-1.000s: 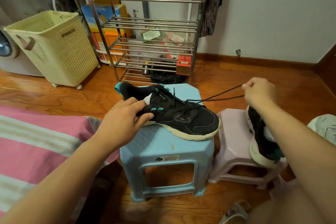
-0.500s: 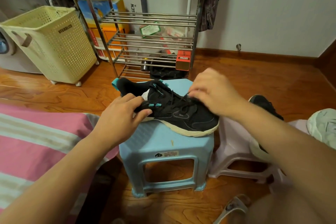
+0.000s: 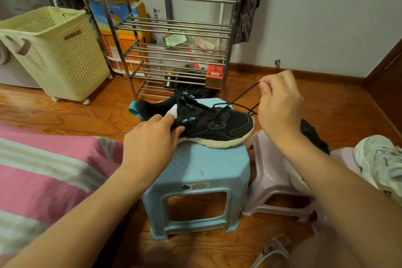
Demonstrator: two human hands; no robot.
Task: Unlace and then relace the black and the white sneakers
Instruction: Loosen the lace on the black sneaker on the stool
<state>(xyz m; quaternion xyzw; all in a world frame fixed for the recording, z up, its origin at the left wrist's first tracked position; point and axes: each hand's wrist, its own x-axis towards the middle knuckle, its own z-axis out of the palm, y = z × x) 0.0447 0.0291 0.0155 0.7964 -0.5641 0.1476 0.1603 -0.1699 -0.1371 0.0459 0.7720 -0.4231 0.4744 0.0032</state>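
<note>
Two hands, left hand (image 3: 152, 137) gripping black sneaker (image 3: 208, 124), right hand (image 3: 280, 106) fingers pinching lace (image 3: 241, 95)

Dim, warm indoor light, soft shadows, slight overall blur, and wide-angle bending toward the edges.

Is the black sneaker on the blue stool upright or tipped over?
Upright: the black sneaker sits sole-down on the blue stool, steadied by the left hand.
</note>
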